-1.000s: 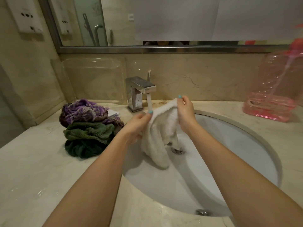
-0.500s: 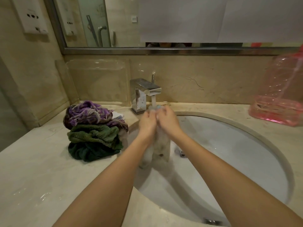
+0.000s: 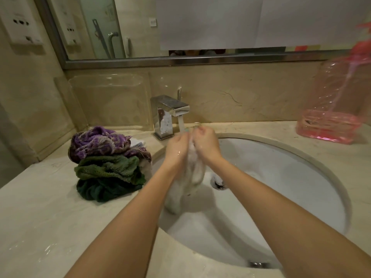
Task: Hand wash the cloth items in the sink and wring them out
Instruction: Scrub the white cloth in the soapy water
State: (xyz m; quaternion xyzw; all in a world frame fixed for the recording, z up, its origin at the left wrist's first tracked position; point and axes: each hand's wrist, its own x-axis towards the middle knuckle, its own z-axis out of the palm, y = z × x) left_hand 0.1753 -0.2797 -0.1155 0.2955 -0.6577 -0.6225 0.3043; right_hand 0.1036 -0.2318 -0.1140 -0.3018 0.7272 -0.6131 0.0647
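White and soaking: gripping the cloth [image 3: 195, 173] with left hand [image 3: 177, 149] and right hand [image 3: 206, 146], curling round its top, rubbing it under the running tap [image 3: 170, 111], over the sink [image 3: 281, 177]. Washing step, seemingly. Next, needing an opposing twist for wringing; leaving the pile [image 3: 108, 163] on the desk [image 3: 40, 217].

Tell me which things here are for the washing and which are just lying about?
For the washing: the white fluffy cloth, gripped by the left hand and right hand; the square chrome tap, running; the white oval sink; the pile of purple and green cloths.
Just lying about: the pink see-through plastic jug; the white wall sockets; the steel-framed mirror.
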